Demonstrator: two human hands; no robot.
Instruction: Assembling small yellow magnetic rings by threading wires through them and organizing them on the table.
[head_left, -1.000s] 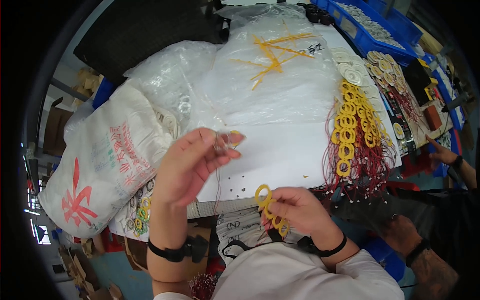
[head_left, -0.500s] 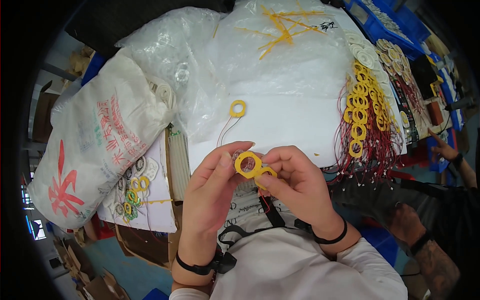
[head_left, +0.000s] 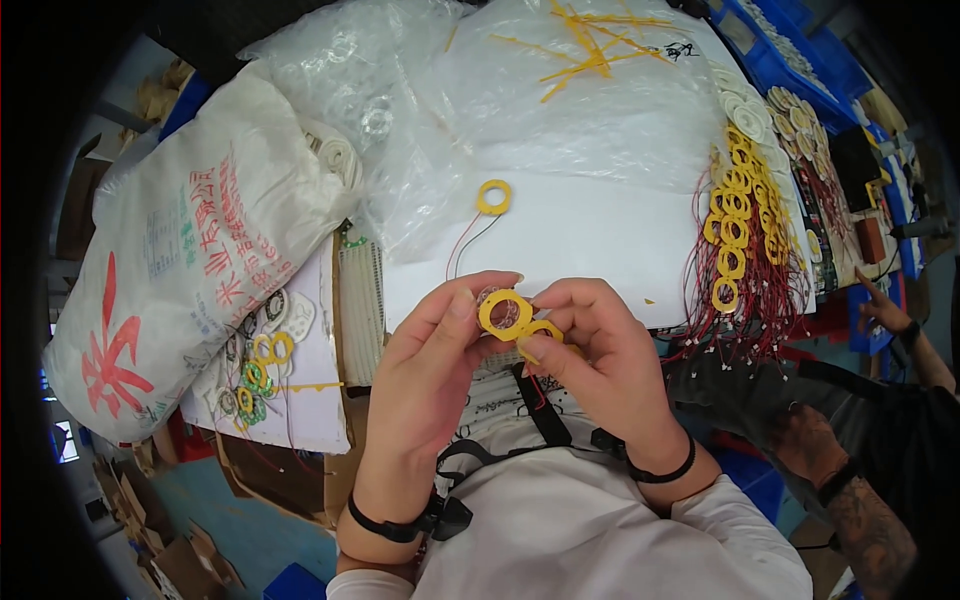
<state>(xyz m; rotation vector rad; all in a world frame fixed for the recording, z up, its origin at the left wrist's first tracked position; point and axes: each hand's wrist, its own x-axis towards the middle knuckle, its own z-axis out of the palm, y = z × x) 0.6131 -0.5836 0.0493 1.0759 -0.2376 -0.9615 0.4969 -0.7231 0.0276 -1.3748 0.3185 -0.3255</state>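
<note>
In front of my body, the thumb and fingers of my left hand (head_left: 425, 365) are closed on a flat yellow ring (head_left: 526, 316). Clear, shiny material shows in and behind that ring's opening. My right hand (head_left: 600, 350) pinches a second yellow ring (head_left: 545, 328), which overlaps or touches the first one's lower right edge; whether they are joined I cannot tell. A thin red wire hangs below it. Just beyond my hands, a single yellow ring (head_left: 481, 198) with one red and one dark wire lies on the white table surface (head_left: 600, 235).
Rows of yellow rings (head_left: 733, 233) with red wires lie at the right. A white woven sack (head_left: 190, 260) leans at left above loose rings (head_left: 262, 348). Clear plastic sheeting (head_left: 400, 130) and yellow strips (head_left: 590, 60) lie far back. Another person's tattooed forearm (head_left: 870, 530) is at right.
The view has shifted slightly, so the table and its contents sit a little further right. Both hands keep their hold, and the rings between them have tilted slightly.
</note>
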